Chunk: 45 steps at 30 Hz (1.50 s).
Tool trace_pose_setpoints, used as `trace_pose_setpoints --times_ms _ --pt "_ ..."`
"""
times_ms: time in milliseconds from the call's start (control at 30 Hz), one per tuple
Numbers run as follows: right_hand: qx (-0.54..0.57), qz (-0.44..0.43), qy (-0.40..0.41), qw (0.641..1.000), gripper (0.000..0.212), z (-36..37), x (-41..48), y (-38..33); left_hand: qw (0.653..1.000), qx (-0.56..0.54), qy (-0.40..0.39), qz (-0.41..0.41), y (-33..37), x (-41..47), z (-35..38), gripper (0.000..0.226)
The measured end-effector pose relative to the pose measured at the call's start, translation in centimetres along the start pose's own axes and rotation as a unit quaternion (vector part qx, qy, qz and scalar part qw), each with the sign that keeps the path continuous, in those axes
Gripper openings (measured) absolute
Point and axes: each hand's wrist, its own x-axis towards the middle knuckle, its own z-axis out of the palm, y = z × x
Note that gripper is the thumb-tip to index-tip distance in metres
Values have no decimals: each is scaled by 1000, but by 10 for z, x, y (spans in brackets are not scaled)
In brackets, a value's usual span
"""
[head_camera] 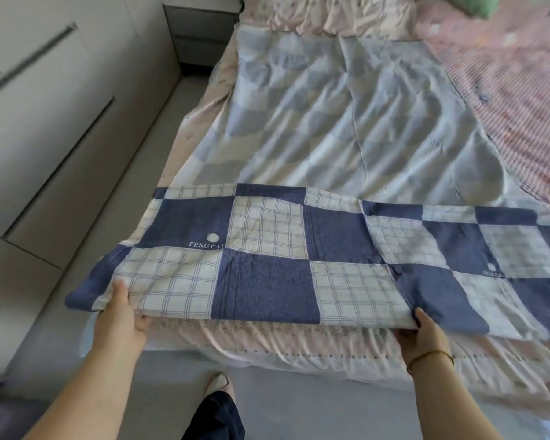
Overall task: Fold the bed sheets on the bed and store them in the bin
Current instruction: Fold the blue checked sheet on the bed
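Head view.

Item 1: checked bed sheet (267,258). Navy squares alt. w/ white grid-lined squares, woven cotton by the look, "FENG CA…" print. Spread over the bed (200,144). Near strip is turned face-up, the rest shows the paler reverse, creased. Near edge is raised just off the bed's foot.

Handling (est.): light, limp, no stiffness. Will sag between the hands & drag on the cloth below. Not fragile, not slippery. Best taken at the doubled near edge, hands well apart, kept taut.

Item 2: left hand (121,312). Grip holding the sheet's near edge by its left end, thumb on top, fingers under.

Item 3: right hand (426,335). Same pinch further along the edge, and more sheet runs on past it. Gold bracelet (432,355) at the wrist.

Misc: frilled pink bed cover (267,341), soft, gathered. Pink striped sheet (521,100) on the bed's right side, blurred. Grey nightstand (200,33). Pale wardrobe doors (45,122), flat, smooth.

Bin: not in sight.
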Motion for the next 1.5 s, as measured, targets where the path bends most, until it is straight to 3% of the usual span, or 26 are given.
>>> trace_pose_setpoints --times_ms 133,267,333,433,800,1167,1400,1500 --pt "-58 -56 -9 997 17 -34 -37 -14 1000 -19 -20 4 11 -29 -17 37" --pt "-171 -124 -35 977 6 -74 -77 -17 999 -17 -28 26 21 -76 -42 28" --pt "-212 -155 -31 964 17 -91 -93 -18 999 -20 -19 39 25 -97 -58 26" --pt "-250 -154 -40 955 13 -109 -112 -21 999 -30 -17 28 28 -118 -74 30" --pt "-185 -106 -80 974 37 -106 -109 -27 995 -48 -55 65 50 -142 -53 30" --pt "-203 -245 -35 947 25 -14 -96 -94 998 -49 -16 46 87 -87 18 28" --pt "-230 -316 7 920 33 88 -54 -130 999 -26 28 35 121 -17 101 22" --pt "-255 -336 22 907 35 127 -31 -140 999 -11 17 32 136 13 141 36"
